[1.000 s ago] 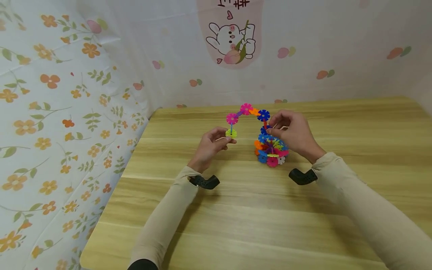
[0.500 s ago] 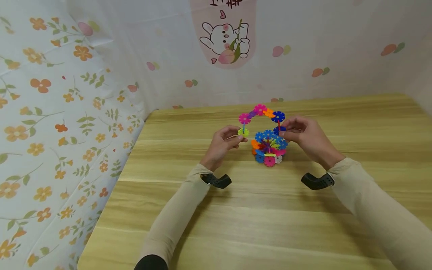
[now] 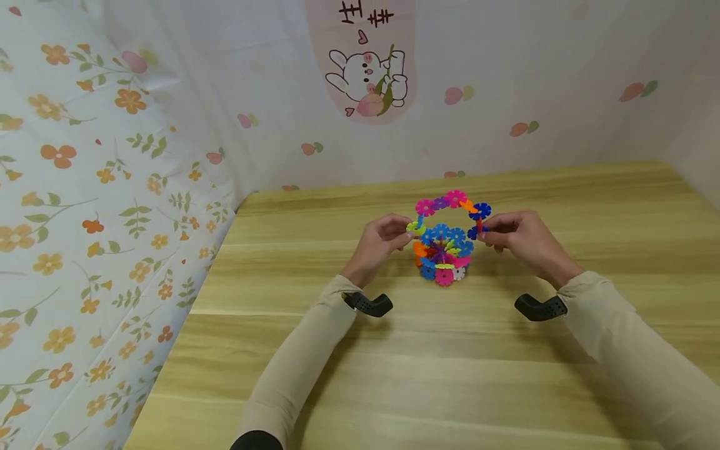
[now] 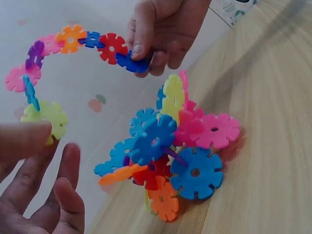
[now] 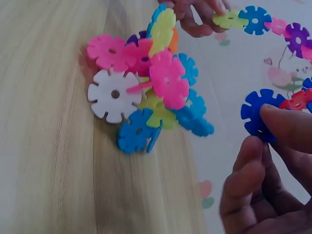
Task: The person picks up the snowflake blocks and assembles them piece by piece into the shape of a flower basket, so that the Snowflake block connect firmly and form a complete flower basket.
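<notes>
An arched chain of notched plastic discs (image 3: pixel 454 199) spans between my two hands, above a cluster of interlocked discs. My left hand (image 3: pixel 382 242) pinches the yellow-green end disc (image 4: pixel 48 119) between thumb and fingers. At the other end, my right hand (image 3: pixel 525 242) pinches the dark blue disc (image 5: pixel 259 113). Pink, purple, orange, blue and red discs make up the chain. The cluster (image 3: pixel 441 255) stands on the table between the hands, with blue discs on top and pink, white and orange ones around its sides. Its far side is hidden in the head view.
The wood-grain table (image 3: pixel 427 375) extends around the cluster on all sides. Behind it hangs a white printed cloth (image 3: pixel 270 81), and a flowered cloth (image 3: pixel 112 206) lines the left side. Black wrist-camera mounts (image 3: pixel 368 305) stick out from both sleeves.
Both hands have shifted right relative to the cluster, bringing the chain over it. The chain's ends have come down beside the cluster's top. The grip on both end discs stays.
</notes>
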`<act>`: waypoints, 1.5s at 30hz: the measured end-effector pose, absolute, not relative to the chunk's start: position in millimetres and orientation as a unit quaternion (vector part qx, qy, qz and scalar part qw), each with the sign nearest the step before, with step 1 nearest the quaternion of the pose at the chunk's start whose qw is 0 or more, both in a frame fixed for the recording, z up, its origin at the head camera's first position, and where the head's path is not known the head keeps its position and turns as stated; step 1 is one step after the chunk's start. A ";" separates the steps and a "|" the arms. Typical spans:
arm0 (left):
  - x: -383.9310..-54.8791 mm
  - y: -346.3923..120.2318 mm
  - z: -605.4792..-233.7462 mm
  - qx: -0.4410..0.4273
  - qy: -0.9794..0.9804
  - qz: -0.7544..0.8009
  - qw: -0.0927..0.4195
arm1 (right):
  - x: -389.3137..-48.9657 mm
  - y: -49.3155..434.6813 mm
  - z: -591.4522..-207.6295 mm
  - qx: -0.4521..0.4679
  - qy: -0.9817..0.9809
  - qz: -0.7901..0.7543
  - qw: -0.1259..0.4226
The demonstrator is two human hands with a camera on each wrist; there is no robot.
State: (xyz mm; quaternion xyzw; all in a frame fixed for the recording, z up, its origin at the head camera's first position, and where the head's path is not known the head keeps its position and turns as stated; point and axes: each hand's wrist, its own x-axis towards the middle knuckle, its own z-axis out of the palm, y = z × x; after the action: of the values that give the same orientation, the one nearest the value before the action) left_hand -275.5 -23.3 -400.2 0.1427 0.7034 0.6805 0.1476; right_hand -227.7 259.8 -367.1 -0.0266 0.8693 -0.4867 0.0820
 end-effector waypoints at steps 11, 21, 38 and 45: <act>-283.7 -5.0 -414.5 0.146 0.658 0.721 0.162 | -241.4 271.1 -385.9 0.010 0.820 -0.564 0.098; -284.0 6.3 -424.4 0.124 0.659 0.722 0.172 | -262.6 268.7 -390.4 0.002 0.829 -0.548 0.111; -301.1 11.2 -419.2 0.205 0.694 0.661 0.202 | -284.0 263.4 -403.8 0.000 0.748 -0.643 0.167; -316.6 22.6 -420.0 0.214 0.682 0.638 0.288 | -281.1 262.0 -408.0 -0.009 0.742 -0.649 0.170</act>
State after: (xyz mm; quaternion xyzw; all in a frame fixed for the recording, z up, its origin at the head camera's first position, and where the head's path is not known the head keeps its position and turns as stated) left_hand -316.6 22.6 -420.0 0.2140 0.6816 0.6378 0.2879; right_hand -281.1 262.0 -408.0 -0.0086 0.7418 -0.6486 0.1704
